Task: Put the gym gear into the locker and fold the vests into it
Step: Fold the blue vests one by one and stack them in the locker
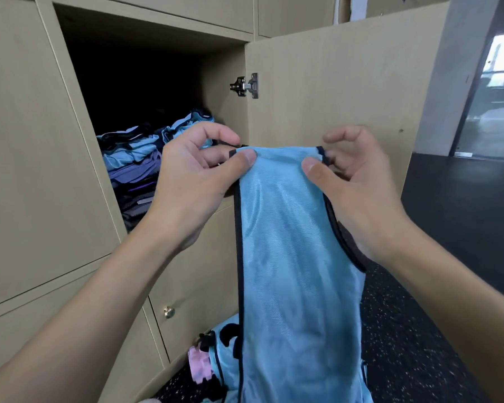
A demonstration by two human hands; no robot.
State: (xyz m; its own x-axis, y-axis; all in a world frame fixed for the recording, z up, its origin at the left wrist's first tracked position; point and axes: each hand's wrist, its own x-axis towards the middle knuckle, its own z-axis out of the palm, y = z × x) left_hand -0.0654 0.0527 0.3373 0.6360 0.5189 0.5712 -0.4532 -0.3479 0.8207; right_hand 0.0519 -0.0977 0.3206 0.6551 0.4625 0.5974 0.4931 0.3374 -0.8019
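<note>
A light blue mesh vest (291,257) with dark trim hangs lengthwise in front of the open locker (146,91). My left hand (195,181) pinches its top left corner between thumb and fingers. My right hand (358,187) pinches the top right corner the same way. Inside the locker lies a stack of folded blue and purple vests (134,164), filling the lower part of the compartment. The hanging vest hides part of the floor below.
The locker door (341,91) stands open to the right, with a metal hinge (245,86). More blue vests (224,353) and a pink item (198,365) lie on the dark speckled floor (405,330). Closed locker doors surround the open one.
</note>
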